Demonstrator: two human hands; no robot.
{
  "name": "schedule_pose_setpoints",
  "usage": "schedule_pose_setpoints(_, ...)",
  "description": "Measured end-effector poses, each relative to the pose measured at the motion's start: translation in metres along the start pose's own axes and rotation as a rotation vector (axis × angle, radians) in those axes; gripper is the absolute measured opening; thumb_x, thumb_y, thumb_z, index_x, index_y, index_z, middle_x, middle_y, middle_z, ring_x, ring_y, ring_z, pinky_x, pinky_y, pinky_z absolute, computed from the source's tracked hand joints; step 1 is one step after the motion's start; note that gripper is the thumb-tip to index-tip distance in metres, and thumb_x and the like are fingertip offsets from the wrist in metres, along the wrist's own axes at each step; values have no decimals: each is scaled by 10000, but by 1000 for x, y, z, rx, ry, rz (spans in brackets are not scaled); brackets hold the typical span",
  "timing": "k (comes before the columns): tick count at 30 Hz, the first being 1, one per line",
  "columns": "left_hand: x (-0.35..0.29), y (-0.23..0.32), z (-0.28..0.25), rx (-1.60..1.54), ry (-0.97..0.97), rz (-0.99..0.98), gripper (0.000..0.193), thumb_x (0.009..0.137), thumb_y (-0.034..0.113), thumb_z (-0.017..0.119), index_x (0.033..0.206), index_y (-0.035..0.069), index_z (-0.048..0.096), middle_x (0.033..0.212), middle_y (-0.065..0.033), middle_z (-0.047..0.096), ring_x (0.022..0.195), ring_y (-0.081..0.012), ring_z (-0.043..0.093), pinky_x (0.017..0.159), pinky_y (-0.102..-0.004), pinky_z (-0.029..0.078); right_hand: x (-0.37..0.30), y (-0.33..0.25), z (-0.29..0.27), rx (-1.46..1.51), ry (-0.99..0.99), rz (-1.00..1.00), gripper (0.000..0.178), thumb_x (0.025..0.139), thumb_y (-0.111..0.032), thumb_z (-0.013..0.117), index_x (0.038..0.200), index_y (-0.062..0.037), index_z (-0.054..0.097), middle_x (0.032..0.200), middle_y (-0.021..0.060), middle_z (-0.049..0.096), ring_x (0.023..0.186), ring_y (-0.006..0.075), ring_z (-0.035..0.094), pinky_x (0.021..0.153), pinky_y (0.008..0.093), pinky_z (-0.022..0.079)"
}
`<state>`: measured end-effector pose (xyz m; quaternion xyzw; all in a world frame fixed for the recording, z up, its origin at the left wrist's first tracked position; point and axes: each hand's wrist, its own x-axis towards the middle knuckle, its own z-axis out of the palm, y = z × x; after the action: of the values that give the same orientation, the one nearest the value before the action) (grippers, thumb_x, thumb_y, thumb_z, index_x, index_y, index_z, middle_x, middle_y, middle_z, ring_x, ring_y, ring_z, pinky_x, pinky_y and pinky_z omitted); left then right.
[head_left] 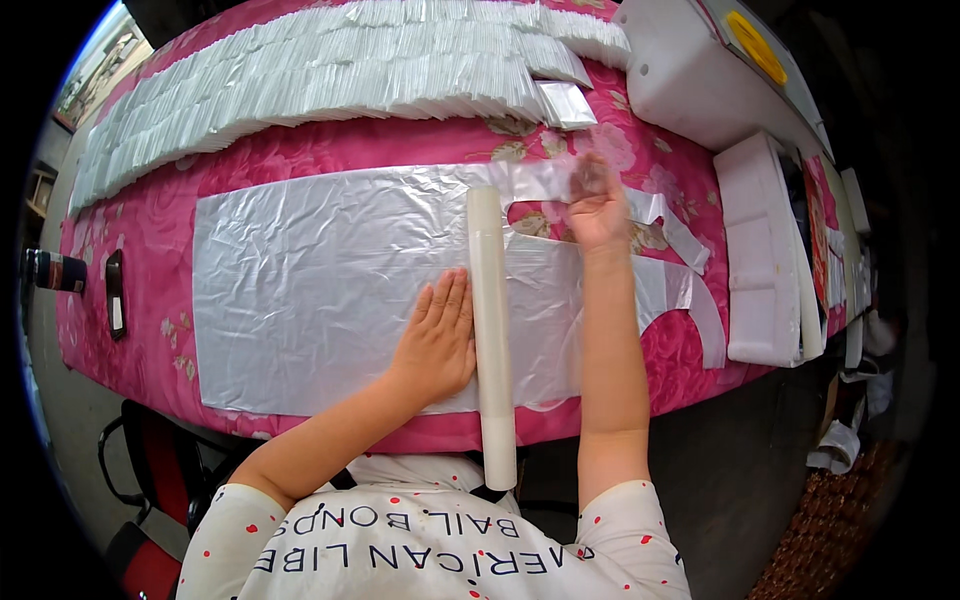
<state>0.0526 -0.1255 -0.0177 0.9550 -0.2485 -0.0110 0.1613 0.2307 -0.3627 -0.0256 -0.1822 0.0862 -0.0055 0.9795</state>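
Observation:
A large silvery-white plastic vest-style bag (290, 290) lies spread on the table, its handle straps (685, 240) toward the right. Across it rests a long pale tube or roll (489, 330), whose near end sticks out over the table's front edge. My left hand (437, 335) lies flat on the bag with fingers stretched, its thumb side against the tube. Right of the tube, my right hand (598, 205) is over the far handle strap, palm partly turned up. Motion smears its fingers, so whether they pinch the plastic does not show.
Rows of folded white plastic packets (330, 80) line the far side of the pink flowered tablecloth (340, 145). A white foam box (765, 250) and a larger white container (680, 80) stand at right. A dark phone-like object (116, 295) and dark jar (55, 271) are at left.

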Motion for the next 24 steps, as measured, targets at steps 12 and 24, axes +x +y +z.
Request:
schedule_pose_setpoints(12,-1,-1,3,-51,56,4,602,845,229,366,1337,-106,283,1421,-258,243,1350,-364,190,1105,-457,95,-75,16,171,-829,-190,-431,384,980,-250,329,1263,-24,458,1266,119,513,1162,187,481,1013,318,344)
schedule_pose_setpoints(24,1,-1,19,-81,100,41,677,802,234,413,1349,-118,225,1449,-256,159,1370,-352,117,1113,-445,74,-161,320,123,-1793,-915,95,599,878,-261,502,1362,18,286,1388,278,273,1341,409,146,1065,517,158)
